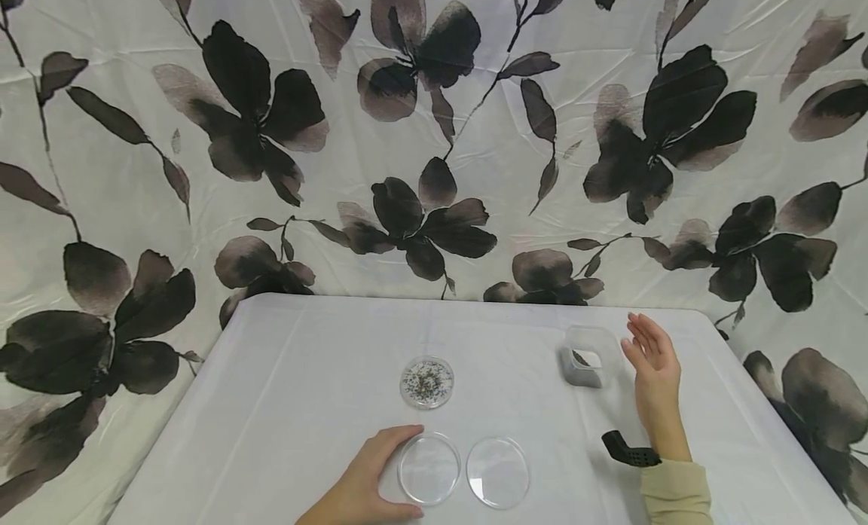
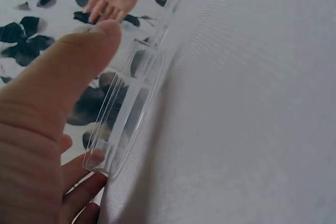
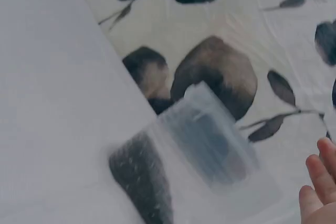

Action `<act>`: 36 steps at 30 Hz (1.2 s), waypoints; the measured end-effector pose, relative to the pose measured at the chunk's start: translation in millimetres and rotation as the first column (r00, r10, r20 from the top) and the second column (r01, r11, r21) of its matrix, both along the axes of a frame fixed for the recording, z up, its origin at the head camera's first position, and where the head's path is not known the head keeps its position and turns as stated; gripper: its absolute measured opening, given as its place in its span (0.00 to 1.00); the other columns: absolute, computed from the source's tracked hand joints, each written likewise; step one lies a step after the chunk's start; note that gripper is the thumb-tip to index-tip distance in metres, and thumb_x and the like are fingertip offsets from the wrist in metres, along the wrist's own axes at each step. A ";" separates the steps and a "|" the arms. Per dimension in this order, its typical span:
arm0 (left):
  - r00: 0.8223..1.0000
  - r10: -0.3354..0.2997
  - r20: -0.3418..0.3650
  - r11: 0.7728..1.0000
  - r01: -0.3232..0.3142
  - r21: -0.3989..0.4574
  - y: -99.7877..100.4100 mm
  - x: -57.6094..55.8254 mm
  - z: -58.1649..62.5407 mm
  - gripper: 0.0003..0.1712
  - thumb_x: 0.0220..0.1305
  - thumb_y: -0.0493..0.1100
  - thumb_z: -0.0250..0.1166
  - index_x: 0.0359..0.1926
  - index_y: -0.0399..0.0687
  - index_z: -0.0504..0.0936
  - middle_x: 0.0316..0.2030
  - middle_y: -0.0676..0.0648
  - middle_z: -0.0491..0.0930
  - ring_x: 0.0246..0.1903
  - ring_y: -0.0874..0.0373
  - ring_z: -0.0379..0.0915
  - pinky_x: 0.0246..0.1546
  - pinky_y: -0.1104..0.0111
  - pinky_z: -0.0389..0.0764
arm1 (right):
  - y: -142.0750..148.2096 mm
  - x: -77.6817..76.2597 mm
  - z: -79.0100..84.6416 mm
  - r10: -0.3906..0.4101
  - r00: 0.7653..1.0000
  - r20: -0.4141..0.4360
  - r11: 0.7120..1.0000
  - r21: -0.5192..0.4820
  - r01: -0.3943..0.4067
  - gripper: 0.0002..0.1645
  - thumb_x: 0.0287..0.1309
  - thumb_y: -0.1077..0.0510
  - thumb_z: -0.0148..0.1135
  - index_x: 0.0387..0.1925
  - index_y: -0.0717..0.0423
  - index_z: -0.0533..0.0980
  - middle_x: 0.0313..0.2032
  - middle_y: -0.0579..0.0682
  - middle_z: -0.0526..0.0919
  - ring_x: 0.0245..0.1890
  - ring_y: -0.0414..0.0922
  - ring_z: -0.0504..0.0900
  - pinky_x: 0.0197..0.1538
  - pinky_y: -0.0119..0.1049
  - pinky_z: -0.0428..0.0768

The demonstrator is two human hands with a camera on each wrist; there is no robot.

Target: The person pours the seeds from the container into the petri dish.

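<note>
My left hand [image 1: 369, 476] curves round the left of two clear, shallow round dishes that look like petri dish halves. Finger and thumb lie at the far and near sides of this petri dish [image 1: 430, 469]; in the left wrist view fingertips touch the dish [image 2: 123, 114]. Just right of it lies the other clear half [image 1: 498, 473]. My right hand [image 1: 656, 367] is raised beside a clear plastic tub [image 1: 582, 363], its fingers extended and holding nothing. Dark granular stuff [image 3: 139, 174] fills part of the tub, blurred in the right wrist view.
A third round dish [image 1: 426, 383], strewn with dark and greenish specks, lies beyond the two clear ones. The white-covered table [image 1: 285, 389] meets a flower-printed cloth [image 1: 420, 133] at its far edge. A black wrist mount [image 1: 631, 451] sits on my right wrist.
</note>
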State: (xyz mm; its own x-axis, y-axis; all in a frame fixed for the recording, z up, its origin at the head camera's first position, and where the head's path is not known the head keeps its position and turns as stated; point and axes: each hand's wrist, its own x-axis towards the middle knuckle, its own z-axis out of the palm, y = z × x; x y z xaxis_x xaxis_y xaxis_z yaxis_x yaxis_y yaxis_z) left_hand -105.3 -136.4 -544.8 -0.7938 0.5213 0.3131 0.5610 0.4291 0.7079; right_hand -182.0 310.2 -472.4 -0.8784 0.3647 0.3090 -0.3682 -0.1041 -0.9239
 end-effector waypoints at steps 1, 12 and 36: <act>1.000 0.005 0.004 1.000 -0.005 -0.013 -0.1 0.0 -0.2 0.58 0.41 0.64 0.80 0.72 0.56 0.65 0.65 0.57 0.69 0.59 0.59 0.67 0.56 0.55 0.76 | 2.4 -0.3 -4.2 0.011 1.000 0.010 0.999 -0.030 -0.011 0.32 0.66 0.74 0.54 0.69 0.66 0.59 0.67 0.58 0.66 0.69 0.50 0.61 0.65 0.27 0.68; 0.989 0.002 -0.149 0.998 -0.011 -0.062 0.1 -2.9 -6.2 0.51 0.49 0.63 0.76 0.71 0.53 0.66 0.65 0.55 0.70 0.61 0.58 0.68 0.56 0.56 0.76 | 17.5 -2.3 -47.5 0.256 0.966 0.047 0.965 -0.066 -0.253 0.51 0.50 0.85 0.42 0.75 0.63 0.45 0.71 0.51 0.59 0.74 0.43 0.51 0.75 0.31 0.41; 0.989 0.003 -0.148 0.998 -0.012 -0.063 -1.0 -4.8 -7.3 0.51 0.47 0.64 0.77 0.70 0.54 0.68 0.64 0.57 0.71 0.61 0.60 0.67 0.57 0.58 0.74 | 15.4 -13.9 -52.5 0.062 0.909 0.412 0.840 0.470 -0.271 0.69 0.44 0.63 0.79 0.77 0.60 0.42 0.72 0.65 0.58 0.74 0.64 0.47 0.72 0.65 0.42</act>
State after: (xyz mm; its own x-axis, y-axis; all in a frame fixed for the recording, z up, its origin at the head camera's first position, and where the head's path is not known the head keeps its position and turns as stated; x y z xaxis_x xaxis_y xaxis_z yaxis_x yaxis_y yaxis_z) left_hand -110.1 -137.4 -552.1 -0.7451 0.5383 0.3938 0.6542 0.4752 0.5884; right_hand -195.9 325.5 -524.9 -0.9951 0.0849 0.0502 -0.0135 0.3875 -0.9218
